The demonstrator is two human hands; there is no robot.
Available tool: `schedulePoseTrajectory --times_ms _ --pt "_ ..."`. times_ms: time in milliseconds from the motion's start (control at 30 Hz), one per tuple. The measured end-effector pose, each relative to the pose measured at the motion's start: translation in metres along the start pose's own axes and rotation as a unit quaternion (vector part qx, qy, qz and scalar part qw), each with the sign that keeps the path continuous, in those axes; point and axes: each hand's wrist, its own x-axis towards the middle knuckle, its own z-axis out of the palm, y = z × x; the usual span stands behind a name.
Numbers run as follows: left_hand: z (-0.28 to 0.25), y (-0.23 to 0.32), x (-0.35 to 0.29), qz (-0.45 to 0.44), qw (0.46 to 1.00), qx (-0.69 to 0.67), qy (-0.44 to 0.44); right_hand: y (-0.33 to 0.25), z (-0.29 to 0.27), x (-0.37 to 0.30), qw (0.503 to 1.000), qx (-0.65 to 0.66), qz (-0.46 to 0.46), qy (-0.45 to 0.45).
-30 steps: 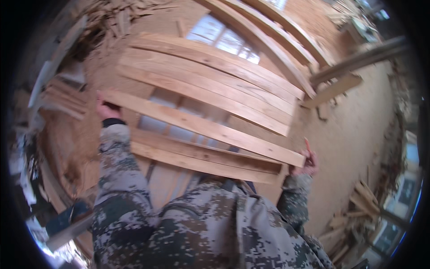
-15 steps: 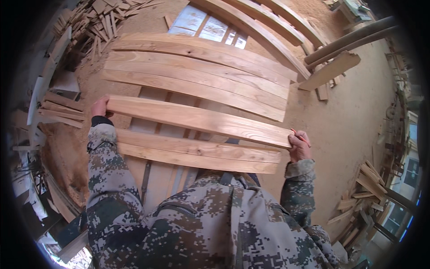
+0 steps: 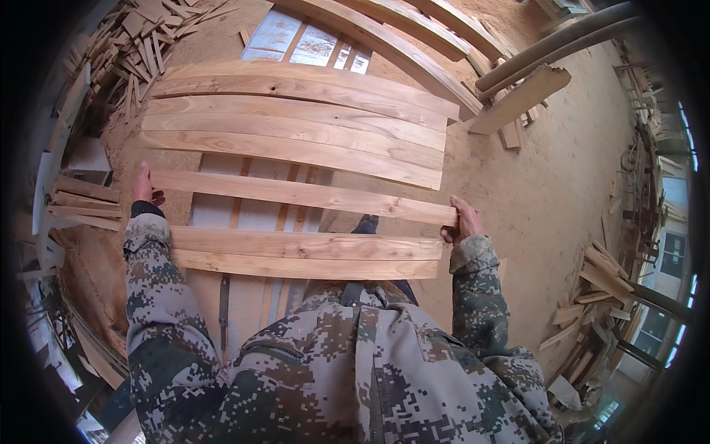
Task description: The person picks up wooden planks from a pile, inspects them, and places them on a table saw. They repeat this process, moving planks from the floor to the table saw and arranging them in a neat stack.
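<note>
Seven flat wooden boards are counted across the view: four laid edge to edge beyond the fingers, one held between both hands, and two lying side by side just nearer than the fingers. The held board (image 3: 303,194) is long, thin and pale, with reddish grain streaks and a slight bow from the lens. Its left end is gripped by the left hand (image 3: 143,187), fingers wrapped over the end; its right end is clasped by the right hand (image 3: 463,220), fingers curled around the edge. The group of four boards (image 3: 296,122) is set well apart from it, and the pair of boards (image 3: 303,253) lies just beside it. All are carried on a light metal frame (image 3: 244,214) above a sawdust-covered floor (image 3: 547,192). Piles of wood offcuts (image 3: 140,33) are seen left of the fingers, and heavier timbers (image 3: 518,100) to the far right.
</note>
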Motion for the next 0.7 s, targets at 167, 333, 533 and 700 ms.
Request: schedulePoseTrajectory --times_ms 167,333,533,700 --pt "0.03 0.014 -0.036 0.223 0.832 0.387 0.329 0.003 0.001 0.011 0.999 -0.016 0.038 0.005" --pt "0.112 0.035 -0.202 0.306 0.886 0.301 0.176 0.007 0.007 0.005 0.983 0.002 -0.008 -0.181" --pt "0.154 0.019 -0.348 0.431 0.835 0.328 0.099 0.013 0.001 -0.005 0.981 0.0 -0.086 -0.174" --pt "0.178 0.004 -0.428 0.477 0.833 0.279 0.031 0.025 -0.003 0.01 0.974 -0.011 -0.127 -0.19"
